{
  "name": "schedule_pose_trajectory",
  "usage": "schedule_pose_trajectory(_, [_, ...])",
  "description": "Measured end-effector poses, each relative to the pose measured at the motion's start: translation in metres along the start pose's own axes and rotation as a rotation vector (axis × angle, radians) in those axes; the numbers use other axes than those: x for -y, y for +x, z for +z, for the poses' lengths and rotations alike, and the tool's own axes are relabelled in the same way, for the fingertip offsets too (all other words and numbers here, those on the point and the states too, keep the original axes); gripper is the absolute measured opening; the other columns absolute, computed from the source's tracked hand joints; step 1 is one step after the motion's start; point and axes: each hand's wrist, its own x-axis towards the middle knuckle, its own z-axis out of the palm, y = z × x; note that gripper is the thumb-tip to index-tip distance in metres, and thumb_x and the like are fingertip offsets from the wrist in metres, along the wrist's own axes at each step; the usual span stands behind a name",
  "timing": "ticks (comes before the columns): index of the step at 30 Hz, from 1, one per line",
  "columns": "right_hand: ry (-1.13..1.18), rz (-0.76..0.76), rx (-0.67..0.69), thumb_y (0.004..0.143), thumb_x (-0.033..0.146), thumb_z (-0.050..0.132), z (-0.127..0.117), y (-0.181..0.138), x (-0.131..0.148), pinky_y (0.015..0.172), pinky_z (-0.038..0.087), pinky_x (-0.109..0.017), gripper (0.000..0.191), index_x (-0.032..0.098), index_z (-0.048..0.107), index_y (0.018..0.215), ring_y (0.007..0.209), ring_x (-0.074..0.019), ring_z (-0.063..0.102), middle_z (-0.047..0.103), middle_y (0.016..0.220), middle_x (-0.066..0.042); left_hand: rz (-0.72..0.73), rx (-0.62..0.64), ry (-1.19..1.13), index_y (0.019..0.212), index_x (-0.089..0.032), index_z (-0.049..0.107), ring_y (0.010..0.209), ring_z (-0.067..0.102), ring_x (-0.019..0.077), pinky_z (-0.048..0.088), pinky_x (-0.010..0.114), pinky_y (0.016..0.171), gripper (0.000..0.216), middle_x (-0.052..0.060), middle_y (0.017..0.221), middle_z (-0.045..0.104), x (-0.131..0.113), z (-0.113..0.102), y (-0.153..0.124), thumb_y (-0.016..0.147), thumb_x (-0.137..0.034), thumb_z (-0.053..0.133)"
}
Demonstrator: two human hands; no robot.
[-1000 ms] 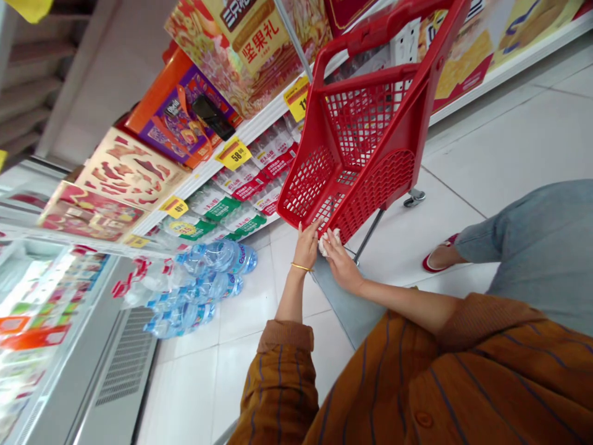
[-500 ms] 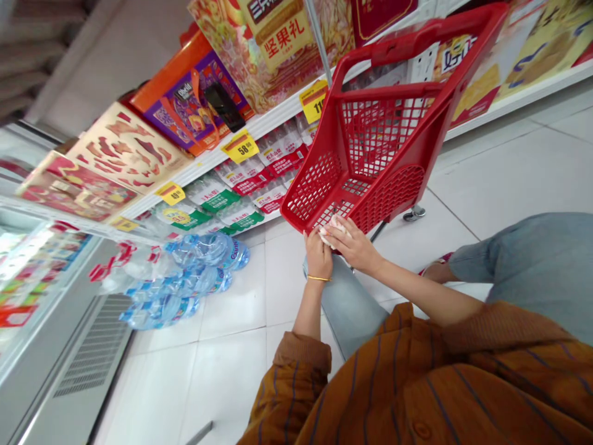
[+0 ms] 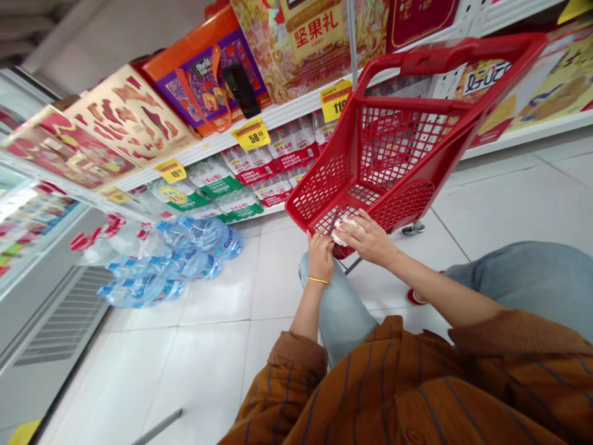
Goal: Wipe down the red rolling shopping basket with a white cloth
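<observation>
A red plastic shopping cart (image 3: 398,154) with mesh walls stands on the tiled floor in front of me. My right hand (image 3: 368,238) presses a small white cloth (image 3: 343,227) against the cart's lower front edge, fingers curled over it. My left hand (image 3: 319,253), with a gold bangle at the wrist, grips the cart's bottom corner just left of the cloth. Both sleeves are brown with stripes, and my knees in light jeans show below the hands.
Store shelves (image 3: 287,111) behind the cart hold gift boxes, yellow price tags and packs of bottled water. Large water bottles (image 3: 185,247) lie stacked on the floor at left. A chest freezer (image 3: 41,272) runs along the left edge. White floor tiles spread to the right.
The view has tilted closer to level and shifted. My right hand with the cloth has moved up from under the cart's corner onto its front edge; my left hand stays at the corner.
</observation>
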Motion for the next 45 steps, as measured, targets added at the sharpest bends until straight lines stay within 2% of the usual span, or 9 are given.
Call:
schedule_pose_trajectory(5, [-0.080,0.014,0.005,0.093,0.019,0.045,-0.020,0.001,-0.020,0.115,0.027,-0.056,0.033,0.028,0.061,0.121,0.128,-0.0261,0.045,0.063,0.123,-0.005,0.008,-0.015,-0.018,0.099,-0.020,0.064,0.120,0.050,0.0240,0.018,0.058,0.116,0.044,0.009,0.097,0.068,0.000,0.001,0.001,0.099,-0.040,0.025])
schedule_pose_trajectory(9, [-0.200,-0.049,0.037,0.093,0.014,0.042,-0.030,0.004,-0.030,0.111,0.034,-0.050,0.035,0.022,0.060,0.122,0.125,-0.0268,0.047,0.062,0.122,-0.009,0.059,-0.055,-0.006,0.099,-0.019,0.064,0.118,0.053,0.0235,0.019,0.059,0.116,0.039,0.008,0.095,0.068,0.001,0.001,0.002,0.098,-0.035,0.029])
schedule_pose_trajectory(13, [-0.285,-0.082,0.047,0.093,0.013,0.042,-0.037,0.009,-0.026,0.101,0.042,-0.045,0.031,0.019,0.062,0.116,0.111,-0.0257,0.052,0.063,0.116,-0.011,0.079,-0.039,0.004,0.101,-0.018,0.064,0.120,0.051,0.0234,0.021,0.060,0.115,0.029,0.008,0.097,0.069,0.000,-0.001,0.003,0.096,-0.024,0.035])
schedule_pose_trajectory(17, [-0.359,-0.112,0.030,0.090,0.013,0.048,-0.040,0.011,-0.017,0.095,0.045,-0.043,0.027,0.014,0.063,0.113,0.105,-0.0260,0.052,0.063,0.115,-0.013,0.067,-0.018,0.059,0.103,-0.019,0.063,0.122,0.049,0.0242,0.026,0.062,0.112,0.026,0.006,0.100,0.069,-0.004,-0.004,0.003,0.092,-0.013,0.040])
schedule_pose_trajectory(26, [-0.358,-0.114,-0.067,0.088,0.010,0.049,-0.031,0.010,-0.008,0.097,0.042,-0.045,0.028,0.014,0.063,0.111,0.113,-0.0280,0.048,0.063,0.113,-0.012,0.072,-0.051,0.102,0.101,-0.018,0.063,0.115,0.055,0.0239,0.036,0.061,0.108,0.028,0.006,0.095,0.070,-0.005,-0.010,0.001,0.087,-0.006,0.042])
schedule_pose_trajectory(30, [-0.332,-0.104,-0.104,0.088,0.008,0.047,-0.019,0.011,-0.008,0.100,0.039,-0.046,0.030,0.016,0.063,0.112,0.113,-0.0277,0.048,0.064,0.113,-0.011,0.079,-0.098,0.132,0.098,-0.017,0.063,0.104,0.061,0.0212,0.045,0.057,0.103,0.027,0.007,0.094,0.069,0.000,-0.014,0.002,0.088,-0.007,0.041])
schedule_pose_trajectory(35, [-0.318,-0.083,-0.132,0.087,0.011,0.052,-0.007,0.020,-0.004,0.099,0.037,-0.044,0.028,0.018,0.063,0.111,0.112,-0.0267,0.048,0.064,0.113,-0.010,0.109,-0.105,0.205,0.096,-0.016,0.063,0.101,0.063,0.0211,0.050,0.054,0.099,0.026,0.008,0.093,0.069,0.010,-0.023,0.007,0.088,-0.006,0.040])
schedule_pose_trajectory(42, [-0.339,-0.021,-0.013,0.088,0.016,0.057,-0.009,0.037,0.015,0.095,0.036,-0.040,0.030,0.020,0.062,0.117,0.108,-0.0256,0.048,0.063,0.116,-0.009,0.024,-0.073,0.203,0.095,-0.017,0.064,0.107,0.061,0.0215,0.047,0.052,0.102,0.026,0.009,0.096,0.070,0.025,-0.036,0.008,0.088,-0.006,0.041])
schedule_pose_trajectory(45, [-0.366,-0.028,0.022,0.089,0.018,0.055,-0.010,0.043,0.020,0.090,0.037,-0.039,0.035,0.022,0.058,0.124,0.103,-0.0256,0.049,0.063,0.116,-0.009,-0.048,-0.088,0.219,0.098,-0.016,0.064,0.112,0.059,0.0240,0.042,0.055,0.105,0.027,0.010,0.097,0.070,0.021,-0.039,0.004,0.089,-0.007,0.040])
